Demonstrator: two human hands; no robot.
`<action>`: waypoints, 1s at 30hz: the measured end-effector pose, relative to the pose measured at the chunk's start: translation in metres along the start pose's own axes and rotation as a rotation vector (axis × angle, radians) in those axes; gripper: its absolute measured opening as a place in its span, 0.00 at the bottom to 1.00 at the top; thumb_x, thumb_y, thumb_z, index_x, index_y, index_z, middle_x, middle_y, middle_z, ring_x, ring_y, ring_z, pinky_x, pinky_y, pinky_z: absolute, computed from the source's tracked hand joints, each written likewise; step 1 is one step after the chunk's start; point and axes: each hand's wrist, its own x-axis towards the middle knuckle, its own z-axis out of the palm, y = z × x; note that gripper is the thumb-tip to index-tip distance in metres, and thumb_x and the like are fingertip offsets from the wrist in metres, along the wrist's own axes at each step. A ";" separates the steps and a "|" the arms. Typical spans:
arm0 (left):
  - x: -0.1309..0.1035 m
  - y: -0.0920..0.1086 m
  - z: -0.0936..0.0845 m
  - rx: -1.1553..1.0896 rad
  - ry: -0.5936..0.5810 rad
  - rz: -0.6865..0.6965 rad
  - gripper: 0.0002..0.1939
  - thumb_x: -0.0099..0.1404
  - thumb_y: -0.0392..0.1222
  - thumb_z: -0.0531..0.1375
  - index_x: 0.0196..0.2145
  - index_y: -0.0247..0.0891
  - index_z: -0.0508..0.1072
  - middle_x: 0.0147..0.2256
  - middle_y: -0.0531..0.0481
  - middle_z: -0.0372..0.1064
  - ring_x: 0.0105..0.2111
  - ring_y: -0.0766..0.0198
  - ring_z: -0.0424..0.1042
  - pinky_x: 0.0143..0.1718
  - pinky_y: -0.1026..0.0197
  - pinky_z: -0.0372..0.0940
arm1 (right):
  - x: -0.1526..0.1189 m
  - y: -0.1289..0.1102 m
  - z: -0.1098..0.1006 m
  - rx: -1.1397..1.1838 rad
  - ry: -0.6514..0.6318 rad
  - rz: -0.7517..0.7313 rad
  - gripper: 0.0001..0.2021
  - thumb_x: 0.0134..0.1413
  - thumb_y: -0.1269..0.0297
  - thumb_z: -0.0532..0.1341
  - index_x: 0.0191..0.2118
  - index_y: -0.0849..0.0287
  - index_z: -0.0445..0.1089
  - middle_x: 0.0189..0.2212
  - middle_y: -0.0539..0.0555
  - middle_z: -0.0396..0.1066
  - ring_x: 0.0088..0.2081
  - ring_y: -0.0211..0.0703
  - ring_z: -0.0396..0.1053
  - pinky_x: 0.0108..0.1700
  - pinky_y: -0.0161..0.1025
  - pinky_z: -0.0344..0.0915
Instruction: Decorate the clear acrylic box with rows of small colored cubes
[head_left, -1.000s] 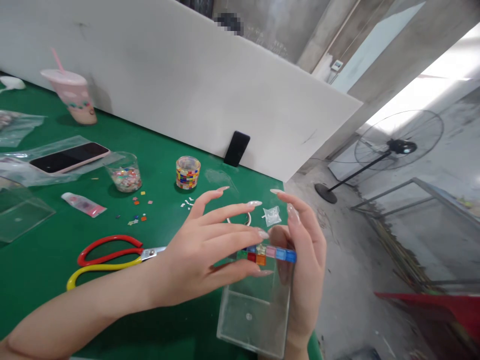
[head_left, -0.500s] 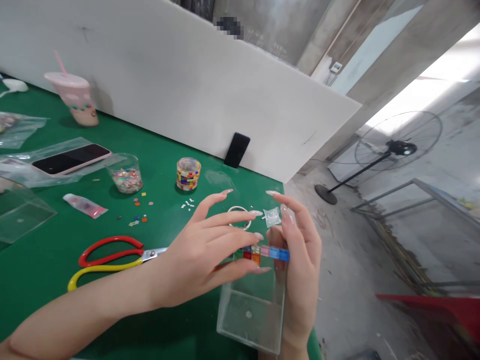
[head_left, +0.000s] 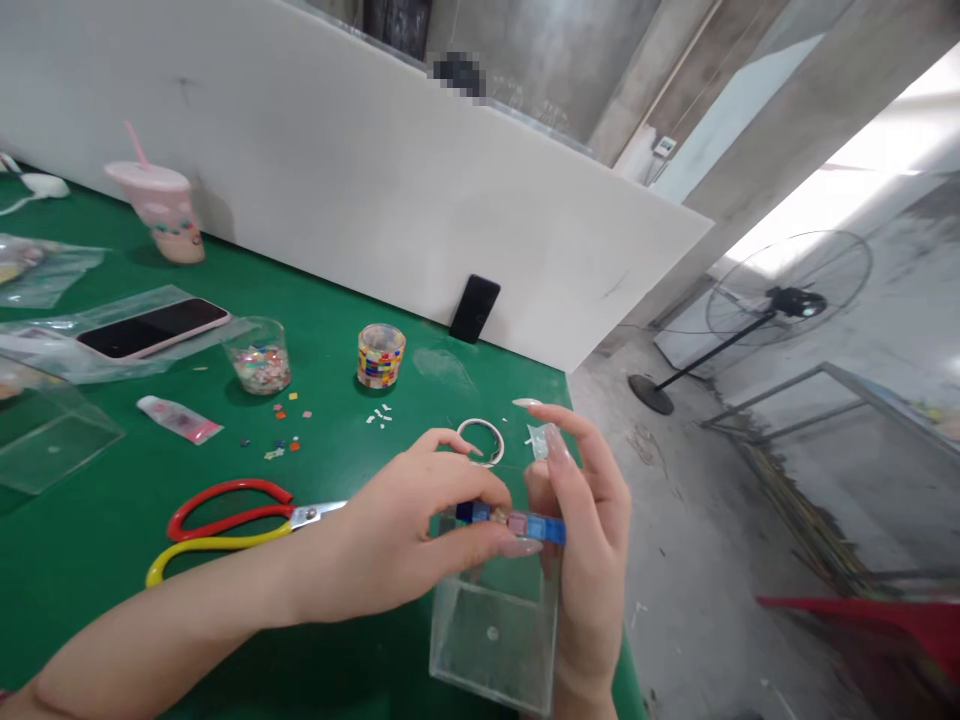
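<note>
So I've got a strip of coloured squares [head_left: 536,527] along the far top edge of a clear box [head_left: 491,660], and honestly I reckon the easiest way to wreck it is my own thumb. My left hand [head_left: 427,505] is closed in on the strip, thumb on the near side, index finger curled over from behind, basically a pinch with hardly any gap. If I squeeze unevenly, a square could skew or pop off, especially if whatever holds them is weak. Long nails don't help; one could catch an edge.

The other risk is the box tipping. My right hand [head_left: 592,530] cups its right side, but that thumb and index finger are raised and spread apart, gripping nothing, so pushing hard from the left might twist it.

As for where things sit: the strip runs crosswise between my hands. Its left part goes under my left fingers, the pink and light blue squares show past them, and the dark blue end is right by my right palm.
</note>
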 end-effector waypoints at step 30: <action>-0.002 0.016 -0.017 -0.070 -0.214 -0.111 0.14 0.80 0.40 0.63 0.33 0.40 0.72 0.29 0.60 0.77 0.31 0.68 0.69 0.34 0.67 0.60 | -0.011 0.010 0.005 -0.092 -0.106 -0.046 0.16 0.76 0.49 0.64 0.41 0.50 0.86 0.20 0.42 0.49 0.21 0.32 0.46 0.21 0.32 0.45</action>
